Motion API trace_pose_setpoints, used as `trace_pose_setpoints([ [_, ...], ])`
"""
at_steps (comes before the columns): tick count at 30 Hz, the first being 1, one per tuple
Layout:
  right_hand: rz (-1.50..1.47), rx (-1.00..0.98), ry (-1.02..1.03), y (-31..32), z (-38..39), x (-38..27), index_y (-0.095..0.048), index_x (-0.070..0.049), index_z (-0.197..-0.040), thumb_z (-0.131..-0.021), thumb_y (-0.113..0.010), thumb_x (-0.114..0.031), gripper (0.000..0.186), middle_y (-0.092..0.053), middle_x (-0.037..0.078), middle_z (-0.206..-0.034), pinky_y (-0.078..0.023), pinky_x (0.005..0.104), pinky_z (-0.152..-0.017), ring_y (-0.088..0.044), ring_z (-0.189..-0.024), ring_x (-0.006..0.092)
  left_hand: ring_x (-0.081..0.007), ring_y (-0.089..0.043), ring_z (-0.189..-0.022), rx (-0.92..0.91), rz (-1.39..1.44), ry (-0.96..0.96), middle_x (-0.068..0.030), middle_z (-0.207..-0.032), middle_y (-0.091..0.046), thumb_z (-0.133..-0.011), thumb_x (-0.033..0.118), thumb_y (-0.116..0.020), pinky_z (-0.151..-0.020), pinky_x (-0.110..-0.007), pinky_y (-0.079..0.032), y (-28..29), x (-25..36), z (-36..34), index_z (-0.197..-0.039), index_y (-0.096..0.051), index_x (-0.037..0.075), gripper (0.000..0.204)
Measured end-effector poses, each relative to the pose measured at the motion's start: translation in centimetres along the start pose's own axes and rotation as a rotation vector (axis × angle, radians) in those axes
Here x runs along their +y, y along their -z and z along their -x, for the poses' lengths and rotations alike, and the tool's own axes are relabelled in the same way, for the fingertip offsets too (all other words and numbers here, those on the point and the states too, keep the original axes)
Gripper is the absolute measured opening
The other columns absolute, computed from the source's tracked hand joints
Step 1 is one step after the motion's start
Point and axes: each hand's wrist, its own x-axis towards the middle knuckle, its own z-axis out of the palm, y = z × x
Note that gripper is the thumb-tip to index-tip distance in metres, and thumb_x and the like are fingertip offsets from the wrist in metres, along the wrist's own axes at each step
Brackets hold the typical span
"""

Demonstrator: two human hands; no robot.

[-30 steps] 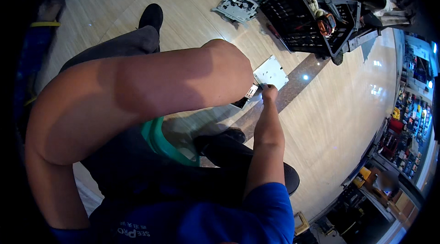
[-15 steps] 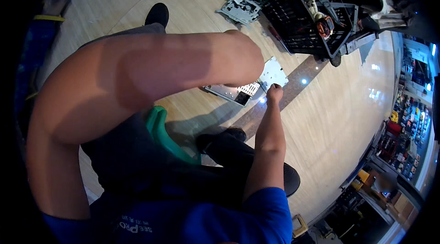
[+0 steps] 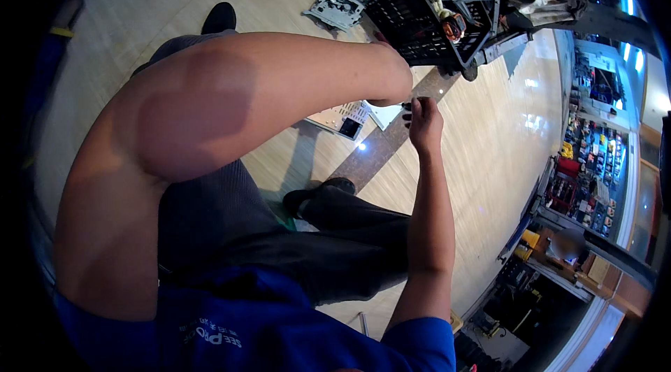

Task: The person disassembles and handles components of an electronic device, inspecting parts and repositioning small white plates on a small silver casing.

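Note:
My left hand [image 3: 393, 77] reaches over the floor at the end of a bent forearm. Its fingers are hidden behind the wrist and the back of the hand. Beneath and beside it lies a slotted metal casing [image 3: 334, 119], partly covered by my left forearm. A flat white metal panel [image 3: 384, 116] adjoins the casing's right side. My right hand [image 3: 426, 124] hovers to the right of the panel, fingers apart and pointing left, with nothing visible in them.
A black plastic crate [image 3: 391, 5] filled with metal parts and cables stands at the back. Left of it, a stripped metal assembly [image 3: 335, 8] lies on the floor. My black shoes [image 3: 220, 17] are on the tiles. Stocked shelves [image 3: 594, 169] line the right side.
My right hand has come off the white panel and opened, moving to its right. The whole view has shifted, and the green stool is now almost entirely hidden behind my legs.

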Motion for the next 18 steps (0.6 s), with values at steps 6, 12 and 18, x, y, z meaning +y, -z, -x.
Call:
trace_pose_setpoints([
  [6, 0.206, 0.081, 0.059, 0.5, 7.6, -3.3, -0.061, -0.001, -0.093, -0.091, -0.062, -0.019, 0.018, -0.067, 0.022, -0.08, -0.051, 0.0434, -0.065, -0.067, -0.074, 0.0375, -0.0277, -0.068, -0.093, -0.014, -0.028, 0.023, -0.0141, -0.1, -0.07, -0.075, 0.003, -0.067, -0.074, -0.042, -0.054, -0.4, -0.2, 0.0, -0.097, -0.073, 0.005, 0.022],
  [12, 0.299, -0.027, 0.084, -1.8, 7.7, 0.8, -0.062, -0.003, -0.1, -0.088, -0.06, -0.014, 0.016, -0.065, 0.027, -0.085, -0.05, 0.05, -0.07, -0.063, -0.08, 0.0446, -0.031, -0.067, -0.094, 0.019, -0.014, -0.012, -0.0163, -0.1, -0.07, -0.081, 0.013, -0.066, -0.078, -0.042, -0.053, -1.0, -0.8, -0.1, -0.095, -0.073, 0.002, 0.019],
  [18, 0.308, -0.085, 0.056, -2.2, 7.2, 0.8, -0.062, -0.002, -0.102, -0.088, -0.058, -0.013, 0.018, -0.065, 0.026, -0.086, -0.05, 0.0484, -0.071, -0.064, -0.083, 0.0432, -0.033, -0.066, -0.095, -0.041, 0.013, 0.021, -0.0184, -0.099, -0.069, -0.085, 0.02, -0.067, -0.079, -0.043, -0.053, -1.9, -0.9, -1.2, -0.096, -0.072, 0.002, 0.022],
])
